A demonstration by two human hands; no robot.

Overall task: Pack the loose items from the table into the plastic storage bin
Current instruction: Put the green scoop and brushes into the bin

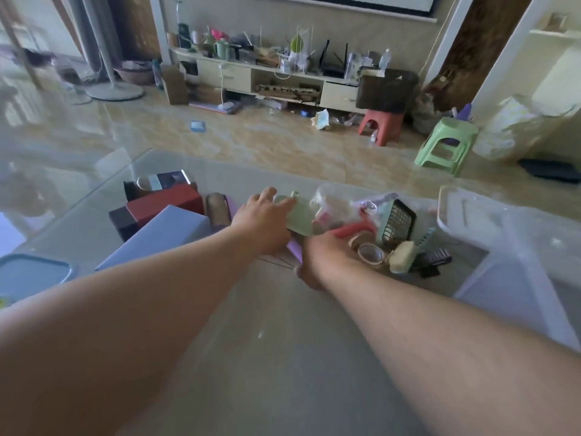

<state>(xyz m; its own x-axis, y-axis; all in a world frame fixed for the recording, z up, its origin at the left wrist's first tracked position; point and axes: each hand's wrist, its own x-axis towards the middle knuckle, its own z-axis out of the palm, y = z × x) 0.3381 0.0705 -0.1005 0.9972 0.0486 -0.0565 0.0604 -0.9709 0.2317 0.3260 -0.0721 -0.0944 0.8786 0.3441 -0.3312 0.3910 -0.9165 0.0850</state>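
On glass table [283, 357], mid-pile | left hand [262, 220] gripping pale green bottle [298, 215] | right hand [317, 256] low beside tape roll [371, 253], fingers hidden, grip impossible to tell | clear plastic storage bin [515, 278] at right table edge, just beside pile | boxes [163, 212] stacked left of pile

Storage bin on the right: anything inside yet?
The clear storage bin shows no items through its translucent walls; its white lid rests over the far end. The bin's near part is cut off by the frame, so that part is unknown.
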